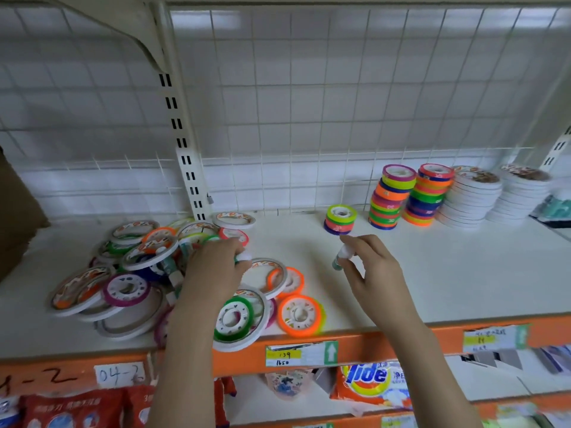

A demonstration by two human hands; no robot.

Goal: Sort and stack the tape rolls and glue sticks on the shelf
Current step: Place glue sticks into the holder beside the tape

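Sorting glue sticks out of the tape pile

Right hand (369, 273) pinches a small white-capped green glue stick (340, 256) above the white shelf (463, 273); light, rigid, smooth, probably best held mid-barrel. Left hand (213, 270) grips something white in the jumbled tape rolls (133, 273).

Two tall neon tape stacks (411, 196) and two white stacks (494, 196) upper right. One short three-roll stack (340, 219) beside them. Loose pile (148, 273) lower left: too tangled to count
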